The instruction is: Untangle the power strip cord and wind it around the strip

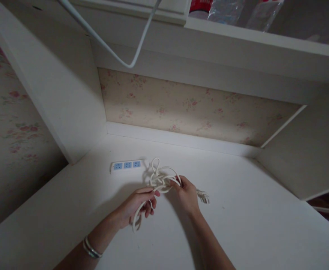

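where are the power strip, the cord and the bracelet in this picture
Power strip [127,165]: head view, on its middle blue socket panel.
Cord [162,182]: head view, on its tangled loops.
Bracelet [90,249]: head view, on its silvery band.

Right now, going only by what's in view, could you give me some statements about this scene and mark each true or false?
1. The left hand and right hand both hold the cord. True.
2. The cord is black. False: it is off-white.
3. A power strip with three blue socket panels lies on the white surface. True.
4. The left hand touches the power strip. False: it is apart from it.
5. The wallpaper at the back is floral. True.
6. Plugs fill the blue socket panels. False: their slots show uncovered.
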Tool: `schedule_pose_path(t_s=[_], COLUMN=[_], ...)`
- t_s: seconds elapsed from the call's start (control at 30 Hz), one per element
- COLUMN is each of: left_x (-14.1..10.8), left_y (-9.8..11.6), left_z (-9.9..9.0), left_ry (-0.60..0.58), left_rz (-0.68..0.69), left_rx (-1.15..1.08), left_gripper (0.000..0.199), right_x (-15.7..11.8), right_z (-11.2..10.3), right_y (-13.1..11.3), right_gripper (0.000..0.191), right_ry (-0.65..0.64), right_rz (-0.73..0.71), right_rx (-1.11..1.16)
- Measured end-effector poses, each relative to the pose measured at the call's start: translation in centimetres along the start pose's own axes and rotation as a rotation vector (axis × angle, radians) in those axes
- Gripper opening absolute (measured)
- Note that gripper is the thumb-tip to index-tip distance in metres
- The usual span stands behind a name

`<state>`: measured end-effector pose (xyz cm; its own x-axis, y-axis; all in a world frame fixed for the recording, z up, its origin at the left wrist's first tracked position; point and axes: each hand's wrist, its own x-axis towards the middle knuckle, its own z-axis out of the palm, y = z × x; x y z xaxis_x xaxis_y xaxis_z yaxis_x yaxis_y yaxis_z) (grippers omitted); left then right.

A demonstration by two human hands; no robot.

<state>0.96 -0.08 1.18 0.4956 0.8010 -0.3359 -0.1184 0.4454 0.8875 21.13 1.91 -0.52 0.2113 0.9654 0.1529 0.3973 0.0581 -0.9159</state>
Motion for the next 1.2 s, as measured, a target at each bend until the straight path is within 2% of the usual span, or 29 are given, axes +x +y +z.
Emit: schedule_pose_path(t_s=[0.13, 0.2, 0.37, 0.47, 0.53, 0.63, 0.77, 0.83, 0.93, 1.0, 1.03, 1.13, 1.2], left_x=[0.1, 0.2, 0.3, 0.3, 0.3, 0.3, 0.1, 0.0, 0.1, 0.3, 0.4, 0.3, 0.0], left_y=[-0.3, -0.4, -0.1, 0.3, 0.5, 0.5, 0.8, 1.2, 1.7, 1.8, 1.7, 1.2, 0.8], left_z=[-0.8, -1.2, -1.7, -1.7, -1.7, -1.6, -1.9, -2.4, -3.6, -4.4, -4.8, -5.2, -4.8], left_ry=[-0.007, 0.005, 0.113, 0.183, 0.196, 0.198, 0.172, 0.167, 0.273, 0.428, 0.529, 0.833, 0.886], left_rz=[0.127, 0.174, 0.286, 0.370, 0.398, 0.408, 0.406, 0.364, 0.264, 0.272, 0.325, 0.619, 0.779], left_rx=[-0.116, -0.171, -0.245, -0.313, -0.335, -0.342, -0.322, -0.305, -0.263, -0.145, -0.024, 0.579, 1.031], left_gripper=[0.023, 0.025, 0.028, 0.028, 0.028, 0.028, 0.029, 0.032, 0.034, 0.037, 0.037, 0.030, 0.033], right_x=[0.6, 0.8, 1.0, 1.1, 1.1, 0.9, 0.6, 0.4, 0.0, -0.2, -0.3, -0.6, -0.9], right_z=[-1.1, -1.6, -2.6, -2.7, -2.5, -1.9, -1.0, -0.5, 0.0, 0.3, 0.4, 0.6, 0.7], right_y=[0.4, 0.6, 0.8, 0.8, 0.7, 0.6, 0.6, 0.6, 0.7, 0.6, 0.6, 0.4, 0.3], right_gripper=[0.034, 0.036, 0.036, 0.036, 0.050, 0.072, 0.061, 0.058, 0.058, 0.058, 0.058, 0.056, 0.056], right_ry=[0.122, 0.158, 0.105, 0.080, 0.120, 0.193, 0.107, 0.066, 0.035, 0.001, -0.019, -0.073, -0.099], right_rz=[0.126, 0.145, 0.132, 0.172, 0.195, 0.170, 0.080, 0.063, 0.051, 0.055, 0.059, 0.055, 0.037], right_rx=[-0.040, -0.067, -0.161, -0.133, -0.058, 0.065, 0.195, 0.250, 0.304, 0.321, 0.324, 0.309, 0.290])
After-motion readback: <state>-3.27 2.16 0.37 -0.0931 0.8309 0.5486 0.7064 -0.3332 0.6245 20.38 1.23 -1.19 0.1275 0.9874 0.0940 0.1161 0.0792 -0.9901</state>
